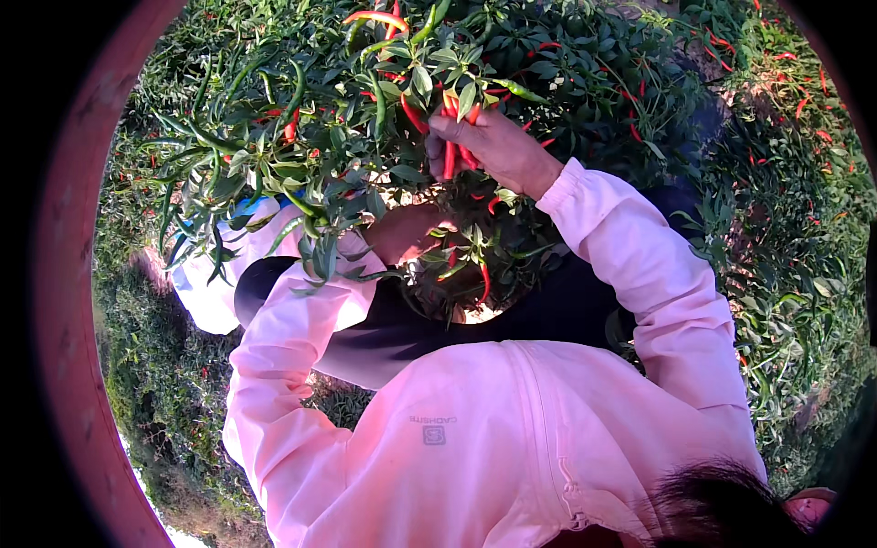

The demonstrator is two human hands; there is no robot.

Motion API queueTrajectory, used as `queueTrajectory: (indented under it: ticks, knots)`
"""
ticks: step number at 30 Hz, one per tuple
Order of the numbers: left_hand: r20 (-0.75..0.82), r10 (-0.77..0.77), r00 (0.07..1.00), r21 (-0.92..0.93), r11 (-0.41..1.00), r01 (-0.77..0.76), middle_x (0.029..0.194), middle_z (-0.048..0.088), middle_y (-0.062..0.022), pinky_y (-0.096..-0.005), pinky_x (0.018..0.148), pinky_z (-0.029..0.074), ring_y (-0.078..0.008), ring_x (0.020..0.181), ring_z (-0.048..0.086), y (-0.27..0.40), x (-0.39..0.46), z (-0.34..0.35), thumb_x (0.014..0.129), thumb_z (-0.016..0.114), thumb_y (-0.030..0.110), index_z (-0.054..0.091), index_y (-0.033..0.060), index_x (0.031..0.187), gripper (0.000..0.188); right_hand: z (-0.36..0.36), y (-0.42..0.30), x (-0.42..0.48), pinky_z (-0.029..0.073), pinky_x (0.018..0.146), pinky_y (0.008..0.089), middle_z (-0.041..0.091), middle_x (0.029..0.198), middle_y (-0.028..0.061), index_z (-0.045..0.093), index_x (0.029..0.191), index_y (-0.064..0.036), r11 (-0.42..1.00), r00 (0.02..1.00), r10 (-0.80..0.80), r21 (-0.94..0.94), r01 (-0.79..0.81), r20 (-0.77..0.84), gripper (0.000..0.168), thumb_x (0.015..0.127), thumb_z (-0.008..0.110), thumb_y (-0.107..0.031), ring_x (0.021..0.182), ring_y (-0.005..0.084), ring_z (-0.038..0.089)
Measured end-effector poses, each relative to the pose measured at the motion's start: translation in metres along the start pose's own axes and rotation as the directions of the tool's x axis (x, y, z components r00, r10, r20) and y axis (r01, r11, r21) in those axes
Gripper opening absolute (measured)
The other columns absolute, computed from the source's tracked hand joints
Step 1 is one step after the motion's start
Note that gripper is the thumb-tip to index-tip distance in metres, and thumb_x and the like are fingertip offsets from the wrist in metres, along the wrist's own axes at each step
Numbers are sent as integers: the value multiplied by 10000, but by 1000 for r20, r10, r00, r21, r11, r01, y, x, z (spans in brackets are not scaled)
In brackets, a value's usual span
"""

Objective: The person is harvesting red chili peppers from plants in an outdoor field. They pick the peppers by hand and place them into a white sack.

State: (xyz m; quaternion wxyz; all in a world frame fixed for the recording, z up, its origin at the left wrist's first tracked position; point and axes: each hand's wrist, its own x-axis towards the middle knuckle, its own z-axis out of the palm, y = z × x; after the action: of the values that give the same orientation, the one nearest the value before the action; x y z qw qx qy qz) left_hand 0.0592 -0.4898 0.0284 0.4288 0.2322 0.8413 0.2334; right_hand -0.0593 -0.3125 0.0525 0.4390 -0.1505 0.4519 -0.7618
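My right hand (490, 140) is closed around several red chili peppers (449, 161) near the upper middle of the view. Leaves and stems of the pepper plant (423, 79) hang right over those fingers. Lower and to the left, my left hand (408, 231) reaches in among the foliage, its fingers in hard light and shade. Leaves hide part of it, so whether it holds anything is unclear. Just below the hands, a red chili pepper (485, 282) hangs from a low sprig. Long green chili peppers (299, 89) hang from the branches on the left.
A white bag with blue patches (205, 301) lies beside my left knee, partly behind leaves. Dark-trousered legs (438, 346) are bent close around the plant. More pepper plants with red fruit (801, 103) grow at the right and beyond.
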Motion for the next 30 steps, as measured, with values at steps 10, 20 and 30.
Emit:
queueTrajectory:
  ticks: [10,20,30]
  knots:
    - [-340,-397,853,-817,574,-58,793,624,-54,-302,587,461,-166,707,587,-37,28,44,816,595,165,590,57,1048,255,-10,20,5,342,442,214,459,620,-17,494,876,-60,966,992,124,-233,-114,32,133,865,566,-172,467,54,418]
    - [-427,-373,824,-738,670,-78,783,633,-49,-278,620,447,-98,701,569,-38,44,33,758,648,120,602,28,965,230,-10,60,5,437,702,421,600,843,185,563,921,-22,467,997,24,-883,50,70,310,715,663,-232,825,363,570]
    - [-675,-278,684,-515,841,-166,742,609,-110,-335,624,457,-240,718,598,-43,35,31,755,620,110,605,17,900,172,15,50,-5,475,626,385,529,822,101,526,842,-56,111,854,-393,-905,412,340,125,740,563,-118,750,296,575]
